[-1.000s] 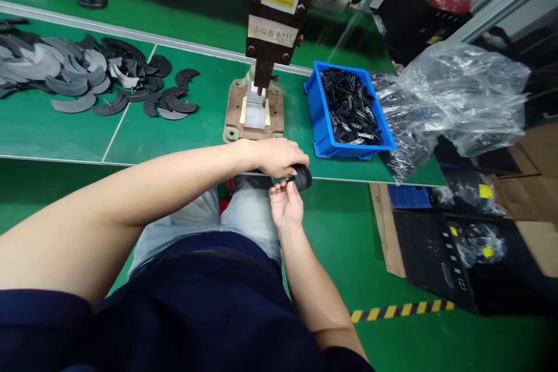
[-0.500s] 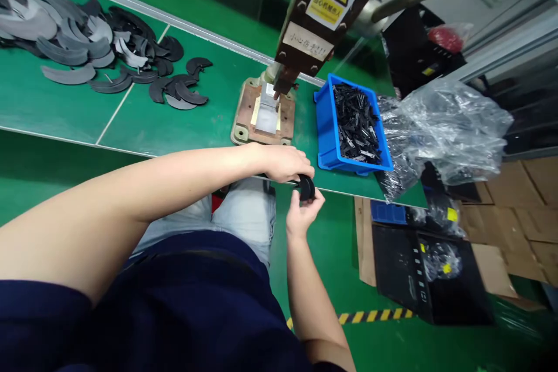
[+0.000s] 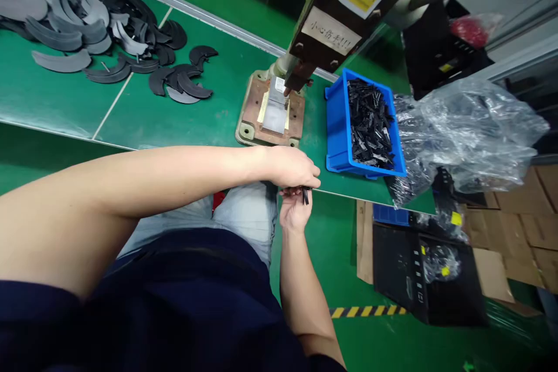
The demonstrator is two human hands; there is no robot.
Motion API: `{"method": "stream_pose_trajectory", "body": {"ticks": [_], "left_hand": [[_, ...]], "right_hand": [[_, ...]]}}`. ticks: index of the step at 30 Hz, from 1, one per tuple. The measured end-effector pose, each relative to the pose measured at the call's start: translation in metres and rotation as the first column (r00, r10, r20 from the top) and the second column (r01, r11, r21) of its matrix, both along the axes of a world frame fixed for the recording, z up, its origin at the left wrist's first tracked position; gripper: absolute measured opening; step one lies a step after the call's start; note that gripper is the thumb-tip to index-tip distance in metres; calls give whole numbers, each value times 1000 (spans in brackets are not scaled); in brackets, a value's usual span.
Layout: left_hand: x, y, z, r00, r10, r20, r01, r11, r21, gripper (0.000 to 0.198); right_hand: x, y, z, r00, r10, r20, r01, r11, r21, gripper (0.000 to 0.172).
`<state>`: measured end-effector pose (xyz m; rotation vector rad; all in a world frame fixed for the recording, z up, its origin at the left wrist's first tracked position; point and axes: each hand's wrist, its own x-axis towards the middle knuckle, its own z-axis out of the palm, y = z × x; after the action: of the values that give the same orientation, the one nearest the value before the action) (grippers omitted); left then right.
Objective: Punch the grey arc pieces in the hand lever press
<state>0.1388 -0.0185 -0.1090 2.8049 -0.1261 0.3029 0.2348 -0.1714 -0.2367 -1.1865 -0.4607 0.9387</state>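
Note:
Just in front of the bench edge, my two hands meet over a small black curved plastic part (image 3: 306,194). My left hand (image 3: 293,167) reaches across from the left, its fingers closed over the top of the part. From below, my right hand (image 3: 295,212) grips it with curled fingers. Only a dark, narrow end shows; the rest is hidden by the hands. Beyond my left hand stands the press base (image 3: 251,119), with a metal fixture block (image 3: 275,116) on it under the press head (image 3: 300,72). No part can be made out in the fixture.
A blue bin (image 3: 337,133) full of small black parts stands right of the press. Crescent-shaped black and grey pieces (image 3: 65,35) are heaped on the bench (image 3: 143,119) at left. Clear plastic bags (image 3: 471,133) lie at right, above cardboard (image 3: 501,238) and black boxes (image 3: 396,267).
Both hands have turned the black part, so its broad curved face is now out of sight. My left hand has shifted slightly right and covers more of it. The view has shifted slightly.

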Motion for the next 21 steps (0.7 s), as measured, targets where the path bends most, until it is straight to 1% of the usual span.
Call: {"method": "stream_pose_trajectory", "body": {"ticks": [2,4,7,9,11,13,14,17,19,21], "left_hand": [[-1,-6,-3,1000,18,17,-19,998,61,12],[-3,-9,-7,998,22,59,-28,995,94,11],[-9,-9,-10,995,-8,97,2,998,59,15],[-15,-7,-7,998,-37,58,37,999,6,23],[-19,-6,-1,998,-62,18,62,998,-30,38],[-22,-9,4,997,-74,25,75,997,-22,48],[-23,-12,6,996,-77,45,77,997,1,46],[-21,-19,5,991,-78,107,68,993,99,27],[-19,-21,-1,989,-73,130,55,988,142,25],[-16,-20,-8,987,-69,146,47,988,145,26]], "right_hand": [[-3,2,2,1000,-26,-4,26,999,21,35],[-5,4,3,999,-51,-8,51,998,34,32],[-8,4,2,997,-69,-25,70,997,38,32],[-9,3,0,996,-76,-43,78,996,40,33],[-9,1,-2,995,-83,-61,86,995,44,35],[-10,0,-3,993,-87,-77,90,995,46,34],[-10,0,-3,993,-86,-84,90,995,47,32],[-10,0,-2,991,-73,-111,80,995,55,27],[-10,0,-2,990,-54,-130,64,996,70,25],[-10,1,-2,989,-30,-147,43,995,86,27]]}}
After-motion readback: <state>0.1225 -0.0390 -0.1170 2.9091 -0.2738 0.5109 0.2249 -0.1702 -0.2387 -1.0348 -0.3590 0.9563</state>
